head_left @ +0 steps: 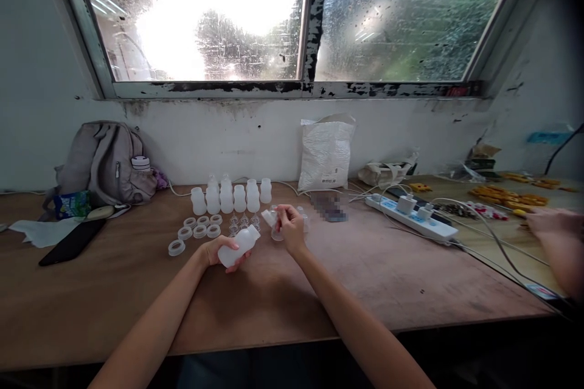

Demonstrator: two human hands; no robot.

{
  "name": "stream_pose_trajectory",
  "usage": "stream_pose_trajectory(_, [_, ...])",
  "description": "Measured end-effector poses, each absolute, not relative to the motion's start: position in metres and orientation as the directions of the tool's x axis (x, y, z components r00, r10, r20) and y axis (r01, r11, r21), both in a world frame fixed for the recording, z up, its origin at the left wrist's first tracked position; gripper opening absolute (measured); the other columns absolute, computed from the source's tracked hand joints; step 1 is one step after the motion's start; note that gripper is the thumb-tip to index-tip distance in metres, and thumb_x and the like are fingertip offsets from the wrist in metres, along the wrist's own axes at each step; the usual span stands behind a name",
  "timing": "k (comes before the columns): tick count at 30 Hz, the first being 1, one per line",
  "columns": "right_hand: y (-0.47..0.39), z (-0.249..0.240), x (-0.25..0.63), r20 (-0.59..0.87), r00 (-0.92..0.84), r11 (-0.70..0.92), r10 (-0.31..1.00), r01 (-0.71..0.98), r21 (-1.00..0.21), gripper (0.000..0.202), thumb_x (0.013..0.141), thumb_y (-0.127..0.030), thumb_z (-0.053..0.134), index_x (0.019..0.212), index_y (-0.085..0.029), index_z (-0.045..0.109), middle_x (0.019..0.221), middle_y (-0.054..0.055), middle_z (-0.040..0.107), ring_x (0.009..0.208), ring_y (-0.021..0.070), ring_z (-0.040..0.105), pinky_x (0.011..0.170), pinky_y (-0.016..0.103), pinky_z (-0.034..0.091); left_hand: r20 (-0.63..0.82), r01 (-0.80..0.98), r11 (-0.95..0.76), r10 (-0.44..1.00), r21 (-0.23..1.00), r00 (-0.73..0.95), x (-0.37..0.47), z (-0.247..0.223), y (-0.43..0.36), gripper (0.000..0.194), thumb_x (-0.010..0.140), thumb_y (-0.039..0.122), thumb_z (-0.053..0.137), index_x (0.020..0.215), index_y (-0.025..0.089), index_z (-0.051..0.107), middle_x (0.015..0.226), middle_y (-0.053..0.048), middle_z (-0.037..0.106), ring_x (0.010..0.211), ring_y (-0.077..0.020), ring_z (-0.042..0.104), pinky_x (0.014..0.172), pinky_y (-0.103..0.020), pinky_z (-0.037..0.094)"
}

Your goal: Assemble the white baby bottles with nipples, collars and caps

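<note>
My left hand (227, 254) is wrapped round a frosted white baby bottle (238, 247), tilted with its open neck up and to the right. Just right of that neck, my right hand (290, 228) pinches a small translucent bottle part (269, 219); its exact kind is hard to make out. Behind the hands stands a group of frosted bottles (226, 199), two of them with clear tops. Several translucent collar rings (185, 233) lie to the left. Clear nipples (244, 220) are set between the rings and my right hand, and clear domed pieces (277, 234) sit partly behind that hand.
A backpack (109, 161) and a black phone (73, 242) are at left. Against the wall leans a white plastic bag (326, 155). A power strip (410, 219) with cables lies at right. Beyond it, another person's hand (554, 225) is near yellow pieces (506, 196).
</note>
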State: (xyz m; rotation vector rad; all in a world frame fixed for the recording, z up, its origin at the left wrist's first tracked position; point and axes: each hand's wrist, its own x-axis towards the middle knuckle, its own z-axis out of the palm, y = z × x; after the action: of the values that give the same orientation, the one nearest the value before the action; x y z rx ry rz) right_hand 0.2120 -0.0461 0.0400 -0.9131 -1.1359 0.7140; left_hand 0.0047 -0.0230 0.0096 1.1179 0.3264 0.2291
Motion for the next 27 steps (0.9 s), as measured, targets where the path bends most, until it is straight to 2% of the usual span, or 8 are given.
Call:
stream_pose_trajectory(4, [-0.044,0.043,0.221,0.481,0.305,0.484,0.822,0.073,-0.872,0.025,0.078,-0.042,0.047,0.075,-0.018,0.054,0.045,-0.006,0.04,0.037,0.0087,0.038,0.036,0.02,0.029,-0.084,-0.099,0.398,0.418,0.912,0.905,-0.005,0.01,-0.019,0.037,0.06,0.031,0.053,0.089,0.007,0.052,0.058,-0.004,0.055,0.041,-0.0162,0.053,0.037,-0.024,0.032])
stream_pose_trajectory(8, [-0.049,0.033,0.21,0.601,0.03,0.553,0.799,0.359,-0.752,0.02,0.077,-0.033,0.05,0.069,-0.018,0.059,0.057,0.0,0.053,0.048,0.0111,0.046,0.047,0.023,0.035,0.001,-0.241,0.349,0.567,0.906,0.824,-0.004,0.013,-0.02,0.041,0.064,0.037,0.053,0.094,0.01,0.051,0.063,-0.003,0.054,0.049,-0.0137,0.053,0.042,-0.022,0.036])
stream_pose_trajectory(11, [-0.052,0.021,0.197,0.568,-0.208,0.583,0.796,0.516,-0.628,0.017,0.074,-0.025,0.054,0.059,-0.018,0.058,0.061,0.002,0.055,0.053,0.0124,0.048,0.053,0.025,0.036,-0.007,-0.284,0.313,0.683,0.906,0.73,0.001,0.017,-0.023,0.041,0.07,0.036,0.052,0.103,0.013,0.048,0.072,-0.003,0.055,0.058,-0.0139,0.055,0.048,-0.023,0.041])
stream_pose_trajectory(14, [-0.054,0.017,0.192,0.537,-0.244,0.569,0.807,0.561,-0.601,0.009,0.073,-0.024,0.055,0.07,-0.019,0.061,0.064,0.001,0.055,0.056,0.013,0.048,0.057,0.025,0.037,-0.037,-0.25,0.255,0.765,0.934,0.643,0.008,0.019,-0.028,0.041,0.072,0.035,0.052,0.107,0.013,0.047,0.079,-0.004,0.054,0.062,-0.0141,0.056,0.05,-0.024,0.043])
stream_pose_trajectory(16, [-0.056,0.02,0.193,0.573,-0.161,0.556,0.803,0.55,-0.624,0.014,0.076,-0.028,0.053,0.085,-0.019,0.06,0.067,0.002,0.055,0.058,0.0133,0.049,0.058,0.025,0.039,-0.014,-0.176,0.143,0.812,0.974,0.584,0.015,0.02,-0.031,0.043,0.072,0.036,0.053,0.108,0.014,0.045,0.083,-0.005,0.055,0.062,-0.0145,0.056,0.05,-0.025,0.042])
stream_pose_trajectory(19, [-0.06,0.028,0.197,0.636,-0.058,0.57,0.769,0.512,-0.643,0.026,0.08,-0.034,0.048,0.1,-0.019,0.055,0.075,0.003,0.054,0.058,0.0124,0.048,0.058,0.024,0.04,0.197,0.068,-0.248,0.885,0.966,0.422,0.026,0.019,-0.036,0.046,0.067,0.036,0.061,0.106,0.015,0.047,0.087,-0.005,0.056,0.069,-0.017,0.056,0.059,-0.028,0.043])
stream_pose_trajectory(22, [-0.065,0.032,0.197,0.672,-0.096,0.619,0.735,0.501,-0.605,0.027,0.081,-0.035,0.047,0.103,-0.021,0.053,0.082,0.003,0.052,0.057,0.0109,0.048,0.058,0.024,0.041,0.455,0.394,-0.544,0.838,0.741,0.3,0.031,0.018,-0.041,0.048,0.066,0.034,0.064,0.108,0.019,0.048,0.096,-0.005,0.057,0.085,-0.0208,0.054,0.076,-0.032,0.041])
stream_pose_trajectory(27, [-0.071,0.028,0.191,0.678,-0.155,0.624,0.718,0.576,-0.529,0.017,0.08,-0.034,0.05,0.085,-0.021,0.058,0.076,0.001,0.048,0.055,0.0106,0.046,0.058,0.024,0.039,0.594,0.643,-0.603,0.756,0.471,0.274,0.029,0.017,-0.042,0.048,0.074,0.033,0.057,0.119,0.024,0.043,0.113,-0.007,0.052,0.103,-0.0248,0.048,0.086,-0.036,0.038])
